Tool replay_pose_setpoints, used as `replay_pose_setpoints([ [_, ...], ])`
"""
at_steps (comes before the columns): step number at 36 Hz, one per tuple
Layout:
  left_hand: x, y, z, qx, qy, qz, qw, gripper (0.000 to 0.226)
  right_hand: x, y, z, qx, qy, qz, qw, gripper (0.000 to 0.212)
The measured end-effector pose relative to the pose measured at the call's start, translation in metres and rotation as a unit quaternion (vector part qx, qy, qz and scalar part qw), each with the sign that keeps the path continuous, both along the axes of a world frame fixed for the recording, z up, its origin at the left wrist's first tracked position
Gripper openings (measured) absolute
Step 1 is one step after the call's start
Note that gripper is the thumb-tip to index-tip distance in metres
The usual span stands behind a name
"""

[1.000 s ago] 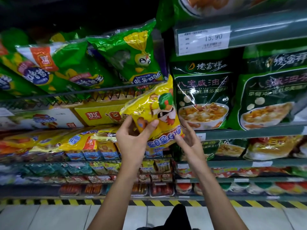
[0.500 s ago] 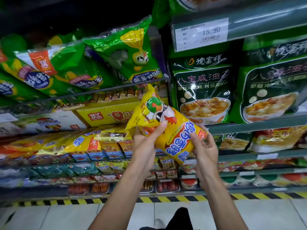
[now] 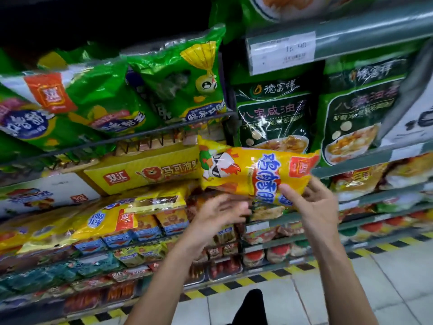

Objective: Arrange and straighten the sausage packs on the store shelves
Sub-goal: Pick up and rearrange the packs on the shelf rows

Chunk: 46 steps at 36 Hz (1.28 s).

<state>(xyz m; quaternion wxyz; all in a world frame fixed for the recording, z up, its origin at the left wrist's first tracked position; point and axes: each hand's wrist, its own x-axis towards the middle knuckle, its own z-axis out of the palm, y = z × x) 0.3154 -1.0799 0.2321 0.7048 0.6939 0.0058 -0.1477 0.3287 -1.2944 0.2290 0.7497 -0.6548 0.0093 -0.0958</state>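
Yellow sausage pack (image 3: 255,174) lies roughly horizontal in the air in front of the shelving, its cartoon-rooster end toward 9 o'clock and its red logo end toward 3 o'clock. Right hand (image 3: 314,204) has the grip on it: thumb curled over the front face near the blue lettering, remaining fingers behind the lower edge. Left hand (image 3: 216,213) sits just below the pack at 7 o'clock from it, fingers spread and relaxed, motion-blurred; whether the fingertips touch the pack cannot be told, and it holds nothing. At 9 o'clock of the held pack, a yellow carton with a lion print (image 3: 145,171) stands on the shelf, with further yellow sausage packs (image 3: 98,221) lying below it. Green sausage packs (image 3: 182,83) lean on the wire shelf (image 3: 164,130) at 11 o'clock. Dark green soup-mix bags (image 3: 271,113) stand at 1 o'clock under a price label (image 3: 282,52), its figures blurred.
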Motion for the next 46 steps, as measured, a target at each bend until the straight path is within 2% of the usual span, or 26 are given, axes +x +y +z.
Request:
replay_pose_setpoints([
  [2,-0.006,0.009,-0.006,0.055,-0.047,-0.029,0.997,0.031,0.001,-0.009,0.01,-0.047,-0.031,-0.01,0.998,0.031],
  [5,-0.009,0.014,-0.004,0.082,-0.153,0.014,0.985,0.024,0.002,-0.019,0.024,-0.133,-0.046,0.006,0.99,0.03],
  [7,-0.007,0.012,0.005,0.098,-0.229,0.046,0.967,0.031,0.003,-0.024,0.035,-0.203,-0.048,0.014,0.978,0.032],
  [10,0.002,0.015,0.02,0.151,-0.303,0.031,0.94,0.051,0.003,-0.026,0.051,-0.276,-0.057,0.05,0.958,0.033],
  [13,0.015,0.018,0.023,0.208,-0.235,-0.042,0.949,0.083,0.004,-0.024,0.062,-0.327,-0.069,0.088,0.939,0.034],
  [15,0.022,0.018,0.016,0.205,-0.177,-0.098,0.958,0.094,0.006,-0.017,0.063,-0.358,-0.061,0.123,0.924,0.036],
  [17,0.026,0.018,0.005,0.179,-0.133,-0.146,0.964,0.08,0.006,-0.009,0.061,-0.376,-0.049,0.159,0.912,0.04],
  [20,0.022,0.021,-0.009,0.154,-0.142,-0.14,0.968,0.048,0.009,-0.002,0.053,-0.408,-0.033,0.177,0.895,0.052],
  [22,0.017,0.025,-0.016,0.127,-0.141,-0.111,0.975,0.044,0.008,-0.001,0.049,-0.408,-0.022,0.17,0.897,0.068],
  [25,0.011,0.026,-0.023,0.077,-0.134,-0.053,0.987,0.041,0.003,0.005,0.05,-0.377,-0.04,0.157,0.912,0.071],
  [29,0.008,0.025,-0.023,0.026,-0.15,0.042,0.987,0.034,0.002,0.012,0.049,-0.247,-0.069,0.117,0.96,0.079],
  [32,0.006,0.025,-0.019,0.003,-0.161,0.09,0.983,0.037,0.001,0.014,0.037,-0.216,-0.035,0.176,0.96,0.085],
  [34,0.006,0.024,-0.015,-0.006,-0.168,0.101,0.981,0.044,-0.001,0.016,0.028,-0.247,-0.018,0.213,0.945,0.071],
  [36,0.007,0.023,-0.013,-0.01,-0.177,0.1,0.979,0.051,0.0,0.018,0.022,-0.291,-0.037,0.206,0.934,0.056],
  [42,0.01,0.015,-0.002,0.001,-0.216,0.16,0.963,0.046,0.011,0.026,0.028,-0.267,-0.127,0.149,0.944,0.029],
  [46,0.015,0.01,0.008,0.013,-0.247,0.194,0.949,0.041,0.027,0.04,0.032,-0.246,-0.169,0.117,0.947,0.029],
])
